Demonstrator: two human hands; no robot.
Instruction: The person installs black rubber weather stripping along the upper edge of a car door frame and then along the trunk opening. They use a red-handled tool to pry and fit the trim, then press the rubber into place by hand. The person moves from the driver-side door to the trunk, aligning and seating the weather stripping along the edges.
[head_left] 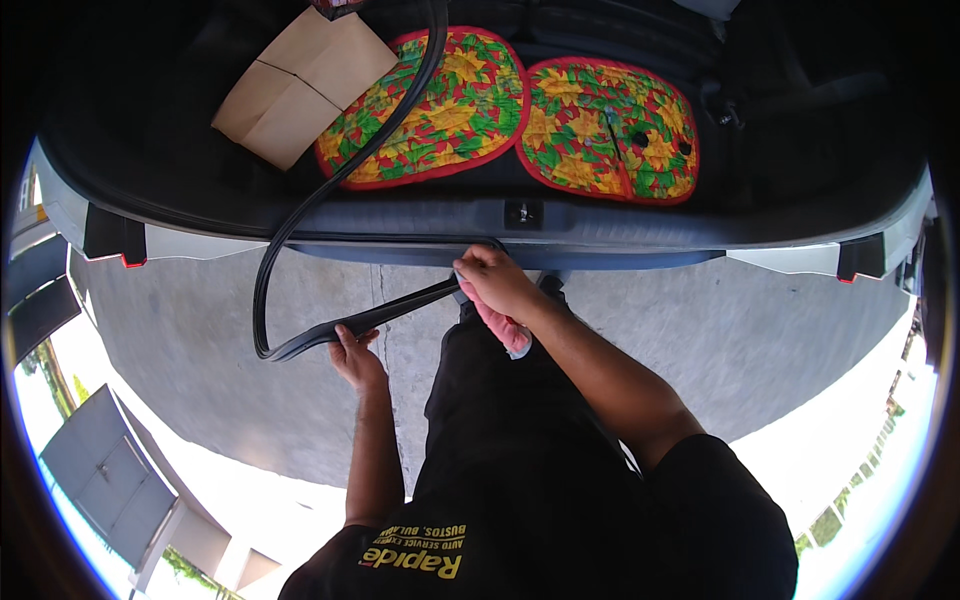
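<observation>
As I look down from afar, an open car trunk [620, 226] spans the upper view; a black rubber weatherstrip [261, 290] loops out over its sill. Inside lie two floral mats [475, 112] and a cardboard sheet [335, 58]. The left hand [356, 358] grasps the weatherstrip's lower stretch; the right hand [496, 282] clenches a pink cloth [502, 328] against it.

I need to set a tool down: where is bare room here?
Bare concrete shows left of the seal and right of the right forearm. In the trunk, cardboard and two mats crowd the left and middle; the right end is too dark to judge.
</observation>
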